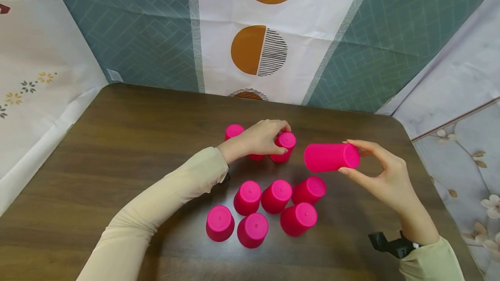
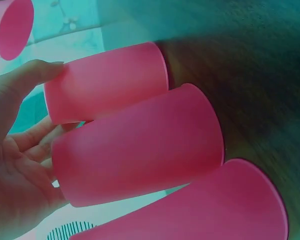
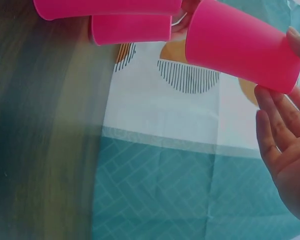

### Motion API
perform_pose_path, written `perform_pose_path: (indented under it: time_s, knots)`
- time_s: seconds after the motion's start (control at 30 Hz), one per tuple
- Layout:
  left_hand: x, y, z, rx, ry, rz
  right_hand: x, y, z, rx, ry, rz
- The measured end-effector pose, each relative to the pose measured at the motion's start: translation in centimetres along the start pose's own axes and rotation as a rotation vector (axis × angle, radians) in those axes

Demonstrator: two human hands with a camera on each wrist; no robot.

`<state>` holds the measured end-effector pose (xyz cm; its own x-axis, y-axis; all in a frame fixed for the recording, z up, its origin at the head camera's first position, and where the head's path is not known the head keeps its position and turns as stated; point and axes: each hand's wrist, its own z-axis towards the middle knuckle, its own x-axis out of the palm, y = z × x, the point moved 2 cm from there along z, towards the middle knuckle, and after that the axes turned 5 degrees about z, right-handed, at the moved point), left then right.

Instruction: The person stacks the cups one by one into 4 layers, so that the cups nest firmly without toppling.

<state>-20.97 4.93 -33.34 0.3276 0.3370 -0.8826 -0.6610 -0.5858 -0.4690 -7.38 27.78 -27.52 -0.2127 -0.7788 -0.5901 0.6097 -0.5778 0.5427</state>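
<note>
At the back of the table, my left hand [image 1: 261, 138] grips an upside-down pink plastic cup [image 1: 287, 140] near its base, thumb on the near side. In the left wrist view this cup [image 2: 110, 82] stands at the far end of a row of three. My right hand [image 1: 384, 177] holds another pink cup [image 1: 326, 158] in the air to the right, lying sideways. Thumb and fingers pinch it around the base end, and its mouth points left. In the right wrist view the raised cup [image 3: 240, 45] tilts, clear of the table.
Nearer the front, several more upside-down pink cups [image 1: 250, 198] stand close together on the brown wooden table [image 1: 97, 164]. The row's left cup [image 1: 234, 131] shows behind my left wrist, its middle cup [image 1: 256, 157] mostly covered. A patterned cloth [image 1: 148, 25] hangs behind the table.
</note>
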Motion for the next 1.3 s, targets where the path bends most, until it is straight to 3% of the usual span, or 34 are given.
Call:
perform_pose_path:
  time_s: [0.27,0.53,0.73,0.9,1.13,1.3]
  knots:
    - [0.3,0.5,-0.1,-0.041,-0.023,0.000,0.0,-3.6,-1.3,0.127,-0.001,-0.016]
    - [0.5,0.4,-0.1,-0.032,-0.024,-0.008,0.5,-2.5,-0.9,0.216,0.018,-0.033]
    - [0.8,0.6,-0.3,-0.033,-0.044,0.017,1.3,-5.8,-0.9,0.305,0.085,-0.078]
    - [1.1,0.6,-0.5,-0.035,-0.053,0.012,2.3,-7.8,-0.6,0.309,0.139,-0.099]
    - [1.0,0.6,-0.7,-0.033,-0.061,0.016,3.4,-8.8,0.4,0.334,0.232,-0.116]
    - [0.7,0.5,-1.0,-0.016,-0.090,0.011,4.3,-9.0,1.2,0.234,0.296,-0.138]
